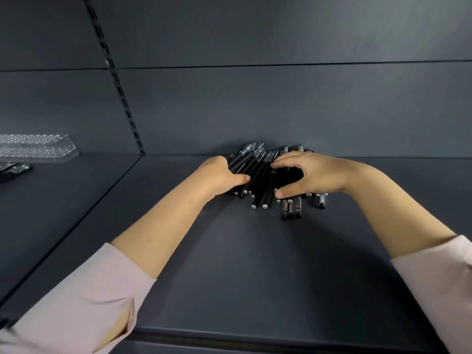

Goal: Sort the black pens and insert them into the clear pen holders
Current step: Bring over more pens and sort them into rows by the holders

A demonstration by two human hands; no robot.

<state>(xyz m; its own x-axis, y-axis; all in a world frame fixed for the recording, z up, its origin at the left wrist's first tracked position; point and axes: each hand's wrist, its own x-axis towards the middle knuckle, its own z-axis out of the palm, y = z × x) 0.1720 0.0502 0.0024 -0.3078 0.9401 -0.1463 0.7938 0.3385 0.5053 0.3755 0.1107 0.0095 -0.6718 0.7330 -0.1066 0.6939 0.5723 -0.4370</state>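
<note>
Head view: one dark grey shelving bay seen from above and in front, with both arms reaching in.
Back panel [281, 106]: dark grey and flat, with a horizontal seam across it; it closes the rear of the bay.
Shelf [229, 264]: a dark grey level surface that runs from the front lip to the back panel.
Left sleeve [76, 297]: pale pink, pushed up the forearm, entering at the lower left.
Right sleeve [439, 284]: pale pink, entering at the lower right; the forearm is bare beyond it.
Slotted upright [120, 93]: a perforated metal strip running down the back panel, left of centre, to the shelf.
Black pens [260, 175]: a loose pile lying on the shelf against the back panel, right of centre. Most barrels point front to back, with pale end caps towards the viewer. The pile sits between the two hands, and both hands touch it.
Right hand [311, 175]: arched over the right part of the pile. The fingers curl down onto the barrels and the thumb presses the near ends, clasping a bunch.
Left hand [219, 175]: at the left edge of the pile. The thumb lies across the top barrels and the fingers wrap round the far side, largely hidden, gripping pens.
Clear pen holder [38, 148]: a transparent block with rows of holes, on the shelf at far left, well apart from the pile and both hands.
Loose dark items [15, 168]: just in front of the holder; too blurred to identify.
</note>
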